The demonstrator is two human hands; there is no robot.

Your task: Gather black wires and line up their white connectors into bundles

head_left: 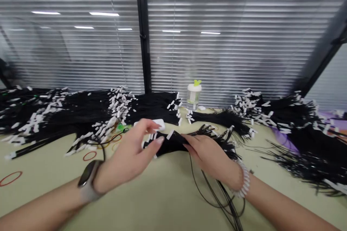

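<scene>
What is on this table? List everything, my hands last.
Pale green table: one, under everything.
Heaps of black cords with white tags: many, along the back, left and right.
Small bundle of black tagged cords: one, centre, between both hands.
Loose black cords: several, below the right wrist.
Red rubber rings: a few, on the table's left.
Clear plastic bottle with white lid: one, back centre.
Purple sheet: one, right, under cords.
Grey slatted blinds: behind the table.
Left hand: one, grey watch, fingertips at the bundle's tagged end.
Right hand: one, white bead bracelet, closed on the bundle.
</scene>
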